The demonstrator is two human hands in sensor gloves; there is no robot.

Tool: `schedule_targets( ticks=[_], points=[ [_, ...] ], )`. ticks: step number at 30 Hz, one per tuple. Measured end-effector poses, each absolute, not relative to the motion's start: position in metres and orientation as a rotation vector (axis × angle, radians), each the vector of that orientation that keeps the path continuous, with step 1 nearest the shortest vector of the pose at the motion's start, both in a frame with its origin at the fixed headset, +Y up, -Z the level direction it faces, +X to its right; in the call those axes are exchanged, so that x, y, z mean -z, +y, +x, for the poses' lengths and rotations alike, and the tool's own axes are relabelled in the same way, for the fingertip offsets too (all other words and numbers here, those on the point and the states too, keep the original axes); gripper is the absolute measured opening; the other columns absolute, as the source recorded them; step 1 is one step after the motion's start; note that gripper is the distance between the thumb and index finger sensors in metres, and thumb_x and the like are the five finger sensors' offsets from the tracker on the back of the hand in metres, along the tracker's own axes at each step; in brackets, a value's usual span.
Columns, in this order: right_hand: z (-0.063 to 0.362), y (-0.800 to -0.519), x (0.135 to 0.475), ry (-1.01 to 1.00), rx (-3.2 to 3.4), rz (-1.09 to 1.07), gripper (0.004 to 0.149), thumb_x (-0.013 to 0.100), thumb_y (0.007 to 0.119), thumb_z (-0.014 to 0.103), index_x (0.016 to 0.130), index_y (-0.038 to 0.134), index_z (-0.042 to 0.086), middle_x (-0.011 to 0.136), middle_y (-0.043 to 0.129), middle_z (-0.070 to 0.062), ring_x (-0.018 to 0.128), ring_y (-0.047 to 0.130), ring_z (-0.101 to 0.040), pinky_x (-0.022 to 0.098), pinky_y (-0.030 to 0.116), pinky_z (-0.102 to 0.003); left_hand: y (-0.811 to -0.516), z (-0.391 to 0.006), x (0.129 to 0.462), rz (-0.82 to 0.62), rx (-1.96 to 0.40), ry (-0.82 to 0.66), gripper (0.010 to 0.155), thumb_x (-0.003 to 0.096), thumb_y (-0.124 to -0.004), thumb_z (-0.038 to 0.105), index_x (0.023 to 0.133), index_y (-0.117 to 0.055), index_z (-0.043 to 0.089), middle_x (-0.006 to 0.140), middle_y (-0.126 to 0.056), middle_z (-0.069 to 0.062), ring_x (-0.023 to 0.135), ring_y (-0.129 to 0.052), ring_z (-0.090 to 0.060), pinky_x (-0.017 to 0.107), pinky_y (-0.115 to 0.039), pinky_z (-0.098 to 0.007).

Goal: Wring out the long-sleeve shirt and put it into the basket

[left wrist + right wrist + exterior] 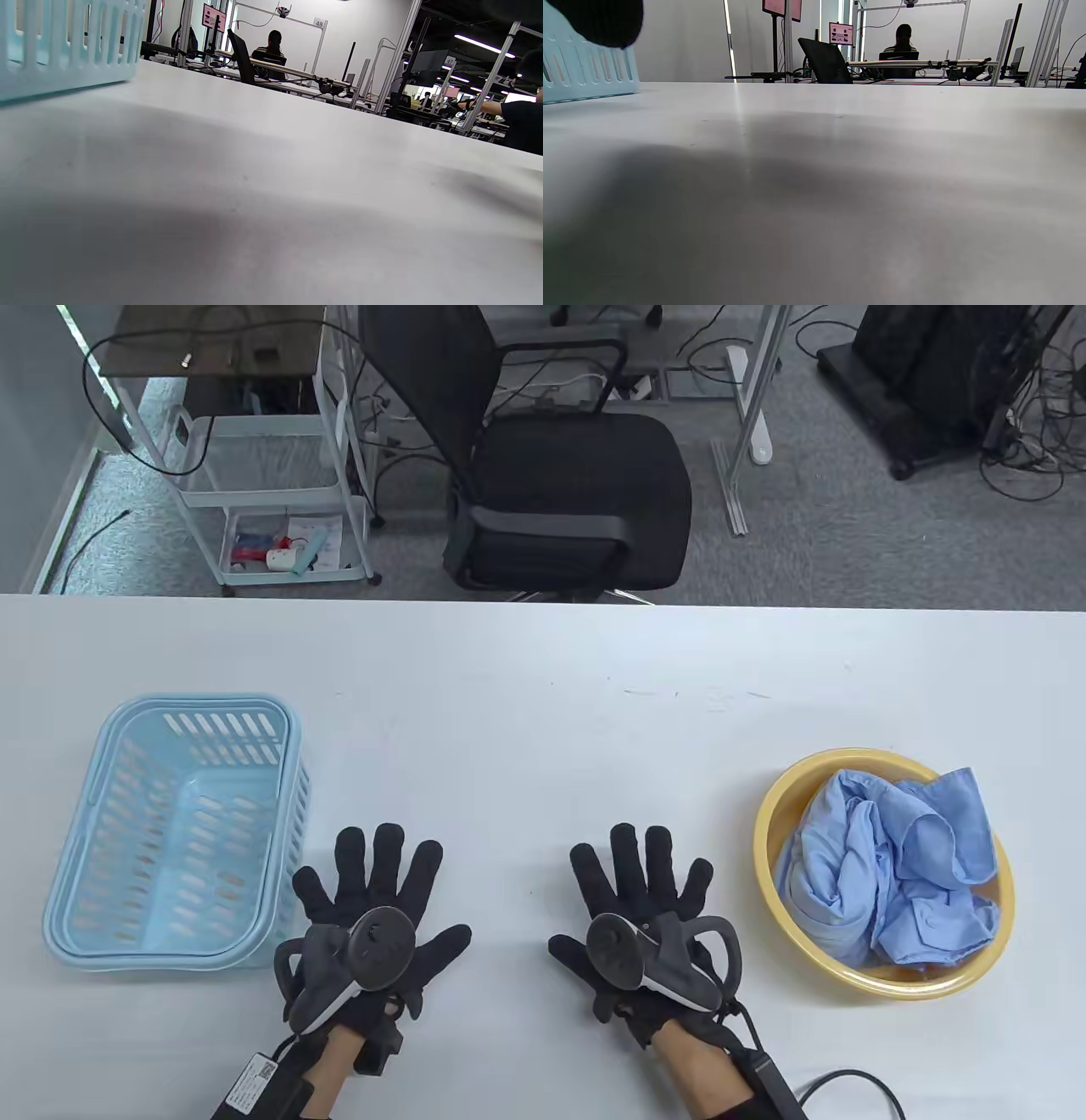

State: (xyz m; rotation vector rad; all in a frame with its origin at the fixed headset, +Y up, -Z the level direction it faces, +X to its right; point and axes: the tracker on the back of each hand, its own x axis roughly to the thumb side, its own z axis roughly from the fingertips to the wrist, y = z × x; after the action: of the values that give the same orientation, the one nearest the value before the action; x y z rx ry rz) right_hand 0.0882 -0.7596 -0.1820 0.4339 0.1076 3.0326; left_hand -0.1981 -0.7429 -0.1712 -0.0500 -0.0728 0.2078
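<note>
A crumpled light blue long-sleeve shirt [891, 874] lies bunched in a yellow basin [768, 831] at the right of the white table. A pale blue slotted basket [174, 831] stands at the left, with nothing in it; its wall also shows in the left wrist view [63, 42] and the right wrist view [585, 72]. My left hand [377, 891] lies flat on the table beside the basket, fingers spread. My right hand [640, 886] lies flat left of the basin, fingers spread. Neither hand holds anything.
The table's far edge [543, 600] runs across the table view, with a black office chair [560, 475] and a wire cart [263, 466] on the floor beyond. A person sits at a distant desk [903, 42].
</note>
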Motion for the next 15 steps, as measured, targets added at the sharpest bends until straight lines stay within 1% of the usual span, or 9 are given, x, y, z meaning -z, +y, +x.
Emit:
schedule_targets(
  ticks=[5, 10, 15],
  points=[
    [0.094, -0.758, 0.18, 0.082, -3.027, 0.423, 0.101, 0.049, 0.068, 0.079, 0.112, 0.007, 0.029, 0.114, -0.008, -0.015, 0.102, -0.002, -0.053, 0.06, 0.015, -0.086, -0.749, -0.196, 0.171, -0.078, -0.196, -0.073, 0.096, 0.03, -0.058, 0.09, 0.113, -0.032, 0.049, 0.12, -0.008, 0.009, 0.116, -0.006, -0.037, 0.071, -0.016, -0.078],
    [0.096, -0.753, 0.179, 0.041, -3.016, 0.421, 0.1, 0.05, 0.067, 0.078, 0.113, 0.008, 0.028, 0.114, -0.007, -0.016, 0.102, -0.001, -0.053, 0.06, 0.016, -0.086, -0.749, -0.195, 0.171, -0.067, -0.205, -0.079, 0.095, 0.0306, -0.058, 0.089, 0.113, -0.032, 0.049, 0.12, -0.009, 0.009, 0.116, -0.006, -0.036, 0.072, -0.016, -0.077],
    [0.101, -0.754, 0.18, 0.051, -3.005, 0.399, 0.1, 0.05, 0.067, 0.078, 0.113, 0.009, 0.027, 0.114, -0.007, -0.017, 0.102, 0.0, -0.054, 0.059, 0.016, -0.087, -0.749, -0.197, 0.171, -0.062, -0.219, -0.077, 0.094, 0.0313, -0.058, 0.088, 0.113, -0.033, 0.049, 0.12, -0.009, 0.009, 0.116, -0.008, -0.036, 0.073, -0.017, -0.077]
  ],
)
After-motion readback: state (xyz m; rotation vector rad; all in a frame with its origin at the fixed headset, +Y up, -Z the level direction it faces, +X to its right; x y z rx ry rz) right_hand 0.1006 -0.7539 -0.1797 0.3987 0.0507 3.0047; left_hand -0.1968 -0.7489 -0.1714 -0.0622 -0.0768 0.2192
